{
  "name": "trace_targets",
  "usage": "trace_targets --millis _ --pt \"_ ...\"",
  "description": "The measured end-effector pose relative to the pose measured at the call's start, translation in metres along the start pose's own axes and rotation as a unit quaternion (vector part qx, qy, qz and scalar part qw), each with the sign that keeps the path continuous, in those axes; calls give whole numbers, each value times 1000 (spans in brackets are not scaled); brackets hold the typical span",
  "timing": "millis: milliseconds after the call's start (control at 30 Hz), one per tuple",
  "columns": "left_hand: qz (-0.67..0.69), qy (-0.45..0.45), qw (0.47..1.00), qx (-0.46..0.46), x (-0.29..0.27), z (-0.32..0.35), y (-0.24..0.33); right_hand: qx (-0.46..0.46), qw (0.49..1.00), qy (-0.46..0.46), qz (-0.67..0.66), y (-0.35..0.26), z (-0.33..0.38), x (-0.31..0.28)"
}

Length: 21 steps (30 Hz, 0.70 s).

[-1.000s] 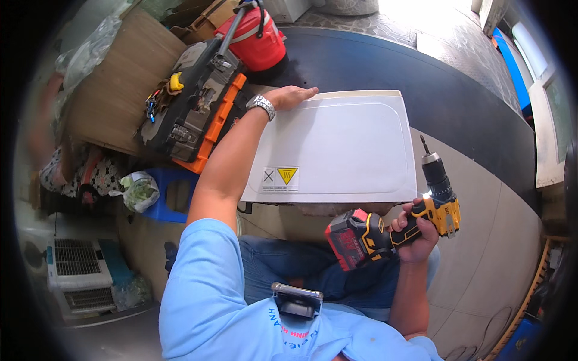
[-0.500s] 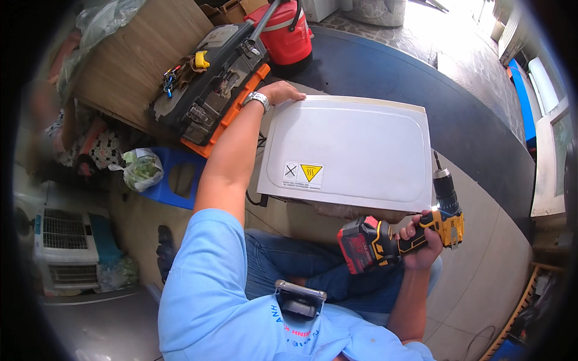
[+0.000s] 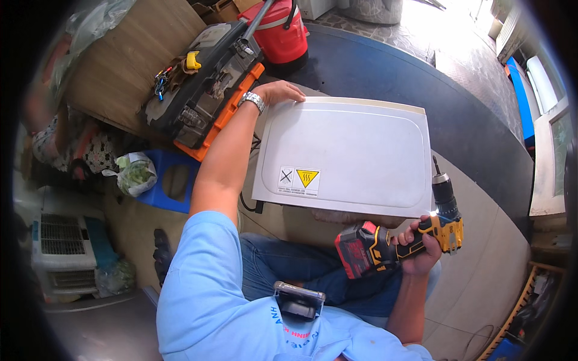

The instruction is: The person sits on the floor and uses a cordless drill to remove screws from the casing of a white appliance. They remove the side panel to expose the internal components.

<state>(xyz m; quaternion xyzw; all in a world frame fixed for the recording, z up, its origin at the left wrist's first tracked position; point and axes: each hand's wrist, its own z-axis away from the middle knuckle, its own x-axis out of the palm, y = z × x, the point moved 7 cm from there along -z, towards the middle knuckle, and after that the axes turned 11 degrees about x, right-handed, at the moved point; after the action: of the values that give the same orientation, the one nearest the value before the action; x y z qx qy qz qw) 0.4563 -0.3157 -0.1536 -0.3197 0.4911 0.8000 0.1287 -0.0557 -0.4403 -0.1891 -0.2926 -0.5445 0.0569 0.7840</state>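
A white box-shaped metal appliance (image 3: 355, 144), perhaps a microwave, is in front of me with a broad panel facing up. A yellow warning triangle label (image 3: 307, 177) is near its near left corner. My left hand (image 3: 278, 92), wearing a silver watch, grips its far left edge, the fingers partly hidden behind it. In my right hand (image 3: 421, 253) is a yellow and black cordless drill (image 3: 447, 231) with a red battery pack. Its bit points away from me, just beyond the appliance's right side and apart from it.
A black and orange toolbox (image 3: 201, 90) stands at the far left, with a red drinks cooler (image 3: 280, 33) behind it. A blue plastic stool (image 3: 174, 180) bears a bag of greens (image 3: 136, 173). A power cord (image 3: 256, 207) runs along the appliance's left side. Shelving (image 3: 524, 301) is at the right.
The appliance's near edge has come slightly lower and closer to me, with my left hand still at its far edge. The drill has dipped a little. The surroundings have shifted slightly left.
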Motion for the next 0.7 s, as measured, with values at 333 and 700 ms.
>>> trace_targets --millis 333,700 --pt "120 59 991 0 25 43 2 14 1000 11 0 1 -2 14" --pt "66 245 967 -21 60 137 -25 79 992 40 95 -31 -81 -19"
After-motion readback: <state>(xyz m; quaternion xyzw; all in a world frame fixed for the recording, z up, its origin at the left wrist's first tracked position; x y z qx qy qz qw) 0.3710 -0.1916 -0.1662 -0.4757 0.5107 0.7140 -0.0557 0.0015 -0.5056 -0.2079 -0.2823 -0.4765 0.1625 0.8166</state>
